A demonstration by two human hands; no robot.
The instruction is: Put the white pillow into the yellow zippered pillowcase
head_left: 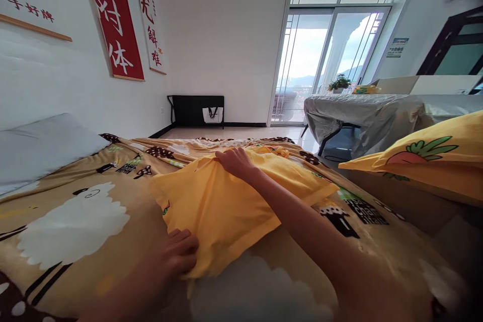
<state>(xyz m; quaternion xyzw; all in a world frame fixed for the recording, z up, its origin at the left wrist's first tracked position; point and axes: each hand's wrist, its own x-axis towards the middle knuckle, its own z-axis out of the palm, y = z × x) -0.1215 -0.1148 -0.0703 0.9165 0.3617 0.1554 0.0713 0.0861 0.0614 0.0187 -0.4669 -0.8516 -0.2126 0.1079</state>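
Observation:
A yellow pillowcase (226, 211) with small carrot prints lies flat and creased on the sheep-patterned blanket (143, 256). My left hand (179, 251) has its fingers curled on the near left edge of the cloth. Reaching across the pillowcase, my right hand (236, 161) pinches the fabric near its far edge, and folds run from there toward me. The right forearm covers part of the cloth. Some patterned yellow fabric (277, 151) is bunched just beyond my right hand.
At the right, a plump yellow pillow (426, 156) shows a carrot print. A grey pillow (49, 148) rests at the far left. Beyond the bed are a plastic-covered table (350, 103), a blue chair (339, 141) and a black folded frame (192, 110) with a white bag (212, 114).

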